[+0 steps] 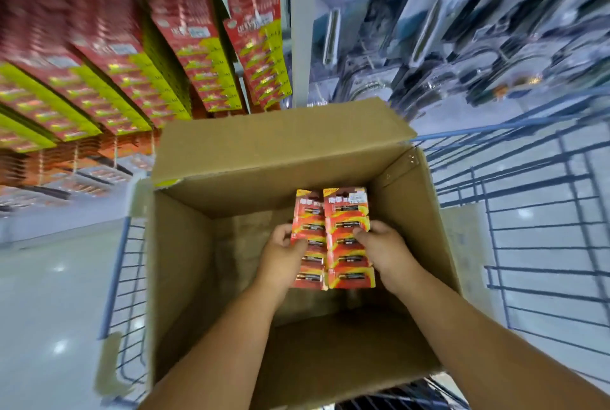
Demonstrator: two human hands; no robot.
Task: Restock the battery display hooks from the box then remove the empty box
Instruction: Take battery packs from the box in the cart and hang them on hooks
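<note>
Left hand [283,249] pinches left battery strip [308,238]; right hand [379,246] pinches right battery strip [350,238], both inside open cardboard box [185,277]. Lift both strips level, clear far flap, keep hang holes up. Box sits in blue wire cart [544,244]. Stocked battery display hooks [211,46] far left; pale glossy floor [49,310] below.

Both hands [284,253] [384,249] hold battery cards [346,244] inside cardboard box [185,271].
</note>
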